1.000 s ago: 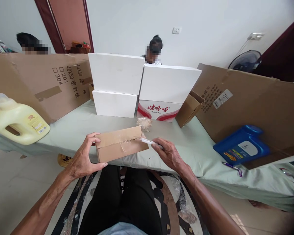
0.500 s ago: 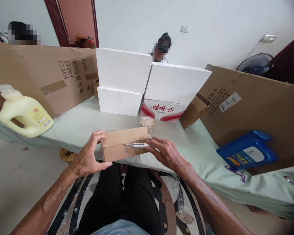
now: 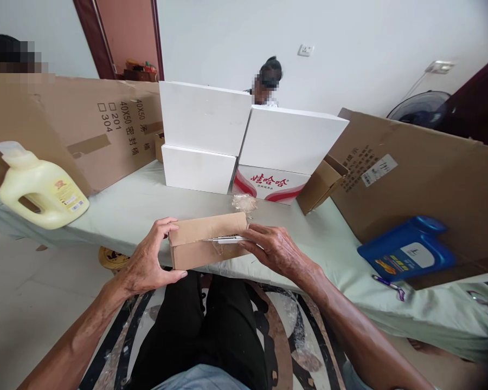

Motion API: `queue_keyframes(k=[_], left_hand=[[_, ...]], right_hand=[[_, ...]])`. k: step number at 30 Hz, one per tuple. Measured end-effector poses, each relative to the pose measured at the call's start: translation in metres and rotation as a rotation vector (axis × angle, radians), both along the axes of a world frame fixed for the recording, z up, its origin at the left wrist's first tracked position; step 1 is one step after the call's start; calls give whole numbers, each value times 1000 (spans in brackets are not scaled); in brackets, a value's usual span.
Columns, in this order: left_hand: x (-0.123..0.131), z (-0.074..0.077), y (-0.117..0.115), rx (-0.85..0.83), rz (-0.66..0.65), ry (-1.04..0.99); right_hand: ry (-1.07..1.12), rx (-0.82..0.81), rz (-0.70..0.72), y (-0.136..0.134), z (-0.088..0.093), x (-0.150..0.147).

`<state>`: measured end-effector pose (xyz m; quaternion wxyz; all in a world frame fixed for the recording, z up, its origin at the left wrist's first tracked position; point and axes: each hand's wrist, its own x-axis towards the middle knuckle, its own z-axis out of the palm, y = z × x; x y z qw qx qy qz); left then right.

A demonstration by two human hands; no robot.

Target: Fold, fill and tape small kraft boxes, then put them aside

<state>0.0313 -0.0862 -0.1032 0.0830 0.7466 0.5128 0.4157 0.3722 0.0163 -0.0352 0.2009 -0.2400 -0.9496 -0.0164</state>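
A small brown cardboard box (image 3: pixel 207 259) lies at the near edge of the green-covered table, its long seam running across the top. My left hand (image 3: pixel 152 257) grips its left end, fingers on the far side and thumb on the near side. In my right hand (image 3: pixel 270 246) is a white utility knife (image 3: pixel 230 239), its blade pointing left along the seam. A bit of clear tape shows under the knife. Just beyond the box sits a crumpled ball of clear tape (image 3: pixel 244 203).
White boxes (image 3: pixel 203 116) are stacked at the back. Large cardboard sheets (image 3: pixel 122 130) stand on both sides. A yellow detergent jug (image 3: pixel 44 189) is at left; a blue bottle (image 3: pixel 406 252) and a purple razor (image 3: pixel 390 286) are at right. Another person (image 3: pixel 270 76) sits behind the boxes.
The knife has shifted slightly left along the seam, and the tape beneath it looks less bunched up. My left hand keeps its hold on the box.
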Motion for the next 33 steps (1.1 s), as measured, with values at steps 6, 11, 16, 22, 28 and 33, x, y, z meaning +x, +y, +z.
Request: queue_keyframes(k=[6,11,16,22,28,33], left_hand=[[1,5,-3,-7,2,19],[1,5,-6,-1,0,14],[-1,3,-7,-4,18,17],[2,8,-7,-16,6,25],[3,9,-7,-10,-2,28],[3,9,-7,-20,-2,30]], right_hand=[[30,85,-7,0,0,3],[146,-32,-2,-5,-14,6],[268,-254,-25,-11,-31,11],[244,-58,-40,-12,-27,10],[153,147,-63,-13,-19,7],[114,195,-54,-14,-12,5]])
